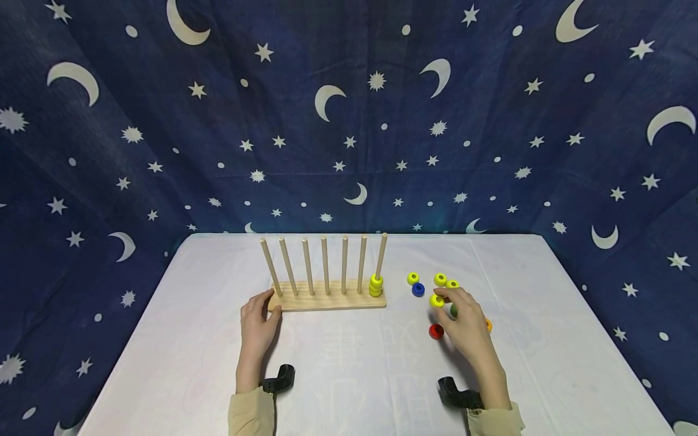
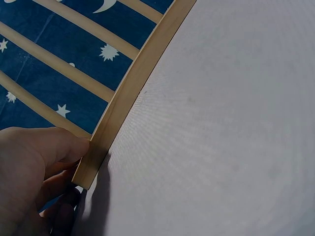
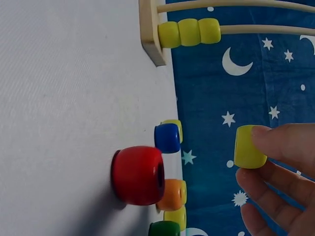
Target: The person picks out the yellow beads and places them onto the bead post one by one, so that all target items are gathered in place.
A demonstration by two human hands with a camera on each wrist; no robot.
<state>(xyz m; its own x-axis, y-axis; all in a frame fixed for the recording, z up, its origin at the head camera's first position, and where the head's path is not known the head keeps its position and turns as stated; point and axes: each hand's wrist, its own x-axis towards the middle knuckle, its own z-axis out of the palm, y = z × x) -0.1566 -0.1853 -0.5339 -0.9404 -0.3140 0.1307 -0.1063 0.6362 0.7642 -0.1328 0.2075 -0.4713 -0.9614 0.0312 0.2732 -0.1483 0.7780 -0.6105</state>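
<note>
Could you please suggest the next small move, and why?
Probably carry the yellow bead in the right hand to the rightmost peg: three yellow beads sit there with bare wood above, while the left hand holds the base.

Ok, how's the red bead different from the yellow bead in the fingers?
Color: the red bead is bright red, while the yellow bead is yellow.
Place: the red bead sits on the white table, but the yellow bead is up off it.
Hold: the right hand pinches the yellow bead, while nothing grips the red bead.
Both are short and rounded.
</note>
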